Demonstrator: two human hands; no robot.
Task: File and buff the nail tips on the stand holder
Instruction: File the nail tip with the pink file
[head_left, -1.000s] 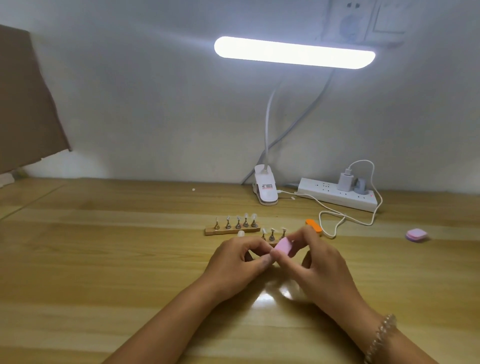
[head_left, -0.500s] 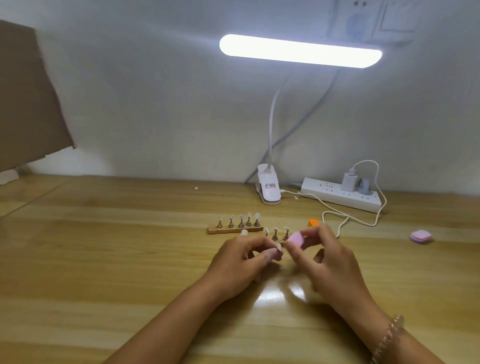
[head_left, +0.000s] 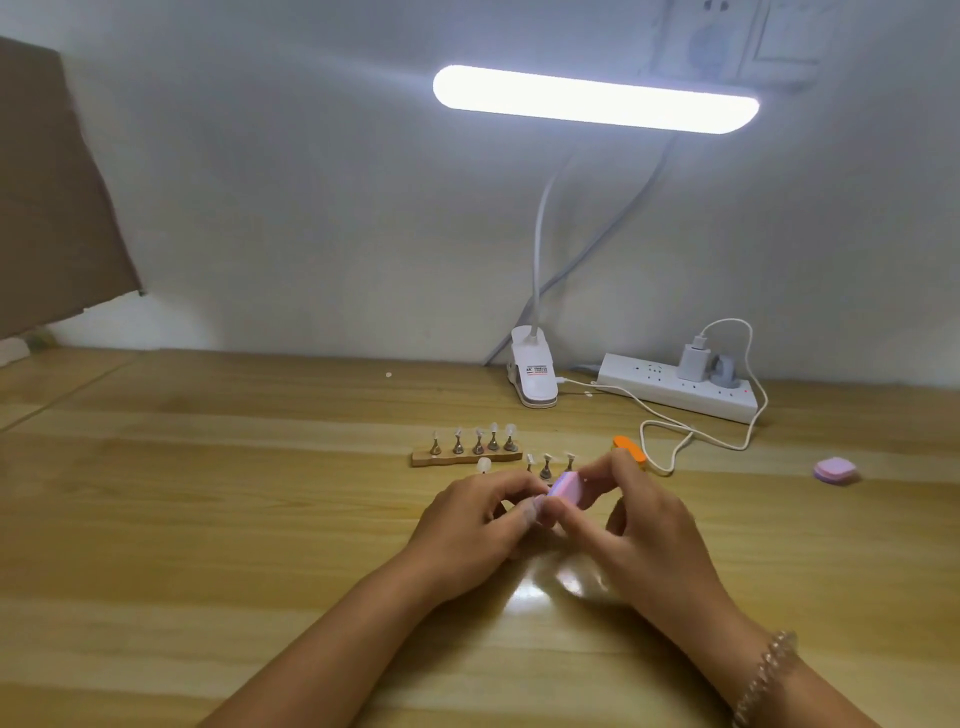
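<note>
A wooden stand holder (head_left: 466, 457) lies on the desk with several metal pegs, each topped by a clear nail tip (head_left: 510, 430). More pegs with tips (head_left: 545, 465) stand just behind my hands. My left hand (head_left: 478, 519) pinches a small nail tip piece (head_left: 537, 503) between thumb and fingers; its peg is hidden. My right hand (head_left: 634, 525) grips a pink buffer block (head_left: 567, 489) and holds its edge against that tip.
An orange buffer (head_left: 629, 448) lies behind my right hand, a second pink buffer block (head_left: 834, 471) at the far right. A clip lamp base (head_left: 534, 375), a power strip (head_left: 675, 386) and a white cable (head_left: 675, 447) sit near the wall. Cardboard (head_left: 47, 197) leans at the left.
The pink buffer block has gone back and forth: away from the tip to the right half a second ago, now back against it. My left hand stays put.
</note>
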